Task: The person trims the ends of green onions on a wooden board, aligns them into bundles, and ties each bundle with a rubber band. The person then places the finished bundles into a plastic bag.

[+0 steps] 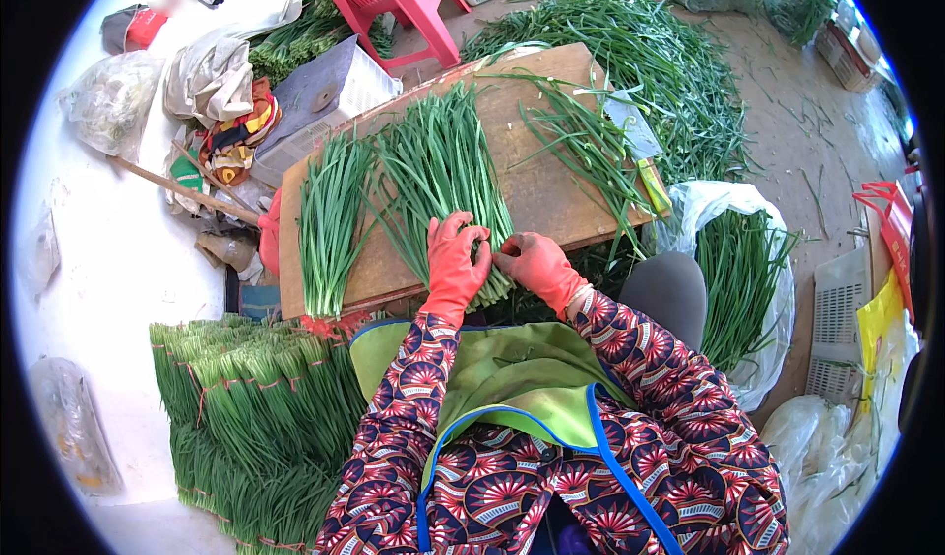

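Note:
A thick bunch of garlic chives (443,156) lies on the wooden board (535,186), its pale cut stems facing me. My left hand (456,263), in an orange-red rubber glove, rests over the stem end with its thumb and fingers curled together on the bunch. Close beside it, my right hand (543,267), gloved the same way, has its fingertips pinched at the bunch's right edge. Whether a thin tie is between those fingertips is too small to tell. A smaller chive bunch (328,223) lies to the left.
Loose chives (583,142) and a broad-bladed knife (633,127) with a yellow handle lie at the board's right. Tied bundles (258,393) are stacked at my left. A plastic bag (768,319) of chives stands right. Beyond are a leaf heap (664,75) and a red plastic stool (395,9).

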A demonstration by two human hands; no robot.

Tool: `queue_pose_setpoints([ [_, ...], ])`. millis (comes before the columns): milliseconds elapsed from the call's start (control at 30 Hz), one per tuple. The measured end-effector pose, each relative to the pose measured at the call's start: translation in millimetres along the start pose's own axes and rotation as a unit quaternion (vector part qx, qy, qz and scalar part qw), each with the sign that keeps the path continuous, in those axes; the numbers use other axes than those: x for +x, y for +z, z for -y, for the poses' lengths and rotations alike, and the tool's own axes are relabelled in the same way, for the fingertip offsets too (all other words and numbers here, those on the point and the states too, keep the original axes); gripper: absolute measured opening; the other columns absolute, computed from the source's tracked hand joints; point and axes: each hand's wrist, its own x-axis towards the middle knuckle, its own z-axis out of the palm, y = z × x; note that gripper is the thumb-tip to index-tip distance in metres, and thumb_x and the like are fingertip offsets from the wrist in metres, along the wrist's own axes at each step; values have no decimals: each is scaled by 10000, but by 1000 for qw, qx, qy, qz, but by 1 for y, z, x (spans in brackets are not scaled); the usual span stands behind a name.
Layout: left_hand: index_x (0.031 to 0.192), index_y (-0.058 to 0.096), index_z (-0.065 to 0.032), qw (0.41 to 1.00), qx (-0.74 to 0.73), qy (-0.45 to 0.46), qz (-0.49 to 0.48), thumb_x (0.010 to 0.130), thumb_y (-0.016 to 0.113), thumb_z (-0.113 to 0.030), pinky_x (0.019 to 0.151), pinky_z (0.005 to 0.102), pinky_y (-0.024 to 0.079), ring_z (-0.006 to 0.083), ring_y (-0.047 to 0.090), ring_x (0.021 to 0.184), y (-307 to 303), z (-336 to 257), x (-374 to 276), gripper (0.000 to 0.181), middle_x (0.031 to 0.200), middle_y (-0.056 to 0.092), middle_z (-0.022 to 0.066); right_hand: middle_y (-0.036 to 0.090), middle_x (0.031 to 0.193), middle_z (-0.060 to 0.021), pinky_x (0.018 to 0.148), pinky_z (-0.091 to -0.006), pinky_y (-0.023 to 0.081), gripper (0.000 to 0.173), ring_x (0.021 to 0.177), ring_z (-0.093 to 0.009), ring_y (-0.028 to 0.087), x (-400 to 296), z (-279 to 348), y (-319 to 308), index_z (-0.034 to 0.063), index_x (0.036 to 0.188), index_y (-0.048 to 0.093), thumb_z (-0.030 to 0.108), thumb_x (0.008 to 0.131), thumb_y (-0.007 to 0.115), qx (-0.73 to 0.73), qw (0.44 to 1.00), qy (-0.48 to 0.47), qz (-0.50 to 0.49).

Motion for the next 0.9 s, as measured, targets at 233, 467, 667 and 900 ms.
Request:
queue_pose_setpoints([
  [233, 906, 625, -140, 1000, 2, 7, -3, 744, 665, -131, 1088, 501, 264, 269, 542, 1123, 4, 8, -2, 167, 1149, 578, 77, 670, 703, -155, 660, -363, 523, 269, 681, -272, 673, 11, -12, 4, 14, 854, 678, 269, 770, 665, 71, 988, 128, 46],
  [467, 1160, 655, -246, 999, 19, 15, 36, 798, 589, -123, 1118, 506, 204, 307, 439, 1266, -6, -5, 1, 388, 1305, 524, 93, 676, 726, -138, 630, -322, 517, 263, 656, -194, 666, 4, -4, -3, 3, 962, 644, 220, 815, 658, 148, 984, 99, -27],
  [667, 974, 688, -233, 999, 10, 32, 26, 801, 587, -128, 1132, 507, 173, 357, 364, 1334, -3, 5, -3, 226, 1367, 510, 88, 668, 747, -163, 651, -367, 510, 246, 696, -267, 667, 5, -12, -6, 0, 886, 665, 236, 817, 659, 139, 987, 80, -29],
  [900, 926, 663, -208, 1000, 8, 20, 19, 789, 604, -152, 1122, 526, 194, 369, 369, 1326, -4, -1, -2, 160, 1364, 513, 84, 643, 703, -181, 616, -432, 502, 293, 649, -351, 635, -10, 3, 3, 18, 753, 676, 307, 799, 655, -73, 993, -82, -43],
])
